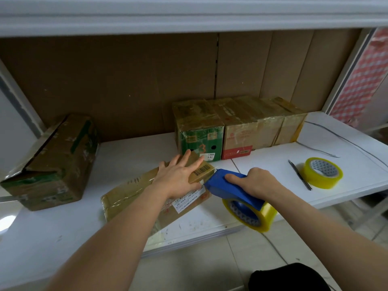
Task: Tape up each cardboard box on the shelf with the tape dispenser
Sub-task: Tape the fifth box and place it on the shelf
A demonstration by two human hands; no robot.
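Observation:
A flat brown cardboard box (134,192) with a barcode and a white label lies at the middle of the white shelf (134,150). My left hand (178,175) presses flat on its top, fingers spread. My right hand (256,182) grips the blue tape dispenser (228,189), whose front end touches the box's right end. A yellow tape roll (252,215) sits in the dispenser, hanging past the shelf's front edge.
A large worn box (54,162) lies at the left. A row of taped boxes (237,124) stands at the back right. A spare yellow tape roll (323,172), a dark pen-like tool (300,175) and a thin cable (336,137) lie on the right.

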